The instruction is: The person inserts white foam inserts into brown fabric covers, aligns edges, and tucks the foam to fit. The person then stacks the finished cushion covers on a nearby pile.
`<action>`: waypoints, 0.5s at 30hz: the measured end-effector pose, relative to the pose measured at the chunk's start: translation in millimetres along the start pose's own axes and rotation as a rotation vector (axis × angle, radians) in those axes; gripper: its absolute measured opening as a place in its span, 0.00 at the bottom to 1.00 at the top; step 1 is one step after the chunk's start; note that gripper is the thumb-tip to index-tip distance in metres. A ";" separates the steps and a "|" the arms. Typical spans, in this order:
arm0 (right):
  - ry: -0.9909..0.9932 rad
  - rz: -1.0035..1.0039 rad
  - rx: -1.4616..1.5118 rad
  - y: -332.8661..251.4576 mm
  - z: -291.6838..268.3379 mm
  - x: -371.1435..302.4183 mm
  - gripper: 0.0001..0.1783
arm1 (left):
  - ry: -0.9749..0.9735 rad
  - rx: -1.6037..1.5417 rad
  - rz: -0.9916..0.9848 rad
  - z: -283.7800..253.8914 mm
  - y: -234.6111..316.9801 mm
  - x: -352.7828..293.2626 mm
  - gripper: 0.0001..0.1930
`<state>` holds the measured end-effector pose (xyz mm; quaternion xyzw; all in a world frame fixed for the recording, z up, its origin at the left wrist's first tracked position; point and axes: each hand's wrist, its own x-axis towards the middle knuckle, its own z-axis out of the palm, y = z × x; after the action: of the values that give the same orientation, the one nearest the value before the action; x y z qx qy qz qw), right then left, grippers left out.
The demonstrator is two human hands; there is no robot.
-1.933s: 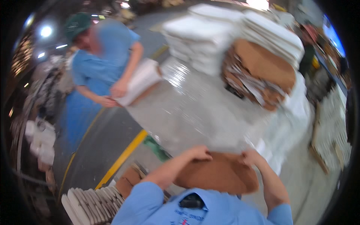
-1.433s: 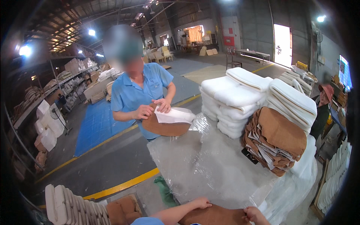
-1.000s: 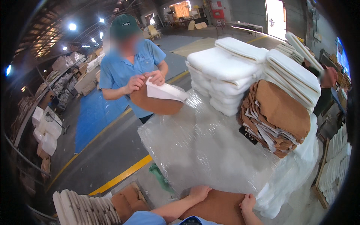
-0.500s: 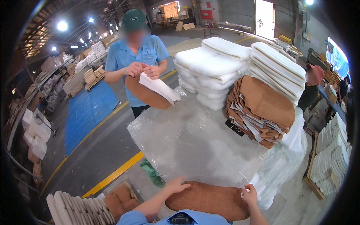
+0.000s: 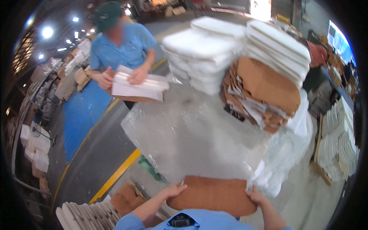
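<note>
Close to my body I hold a long brown fabric cushion cover [image 5: 212, 194] with rounded ends, over the near edge of the plastic-covered table [image 5: 191, 142]. My left hand [image 5: 175, 190] grips its upper left corner, thumb on top. At the opposite end, my right hand [image 5: 255, 196] pinches the upper right edge. The fingers beneath the fabric are hidden on both sides. Across the table, a co-worker in a blue shirt [image 5: 128, 44] handles a white pad [image 5: 142, 82] against another brown cover [image 5: 134, 99].
Tall stacks of white padding [image 5: 207, 50] stand at the table's far side, beside a pile of brown covers [image 5: 268, 84]. White pieces stand in rows on a wooden pallet [image 5: 320, 153] at right. More padded pieces [image 5: 82, 216] and brown ones [image 5: 128, 195] lie at lower left.
The cover's far edge is now straighter, and both hands grip its ends. The co-worker has laid the white pad lower against the brown cover. My view has tilted down.
</note>
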<state>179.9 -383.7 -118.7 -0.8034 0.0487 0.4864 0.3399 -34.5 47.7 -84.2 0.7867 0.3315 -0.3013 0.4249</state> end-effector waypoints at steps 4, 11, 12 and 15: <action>0.001 0.041 -0.187 -6.3 1.2 18.4 0.62 | -0.058 -0.010 -0.144 11.1 -25.7 13.4 0.46; 0.000 0.069 -0.001 -27.1 3.1 8.4 0.56 | 0.157 0.092 -0.301 20.8 1.0 10.9 0.53; 0.023 0.053 -0.017 -26.8 4.7 11.6 0.56 | 0.131 0.085 -0.314 15.2 7.4 10.9 0.53; 0.042 0.088 0.028 -26.5 5.2 13.9 0.54 | 0.006 -0.116 -0.345 1.8 14.4 8.8 0.50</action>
<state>194.1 -356.9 -118.3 -0.8056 0.0978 0.4832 0.3284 -18.4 42.4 -84.9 0.6933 0.4794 -0.3479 0.4105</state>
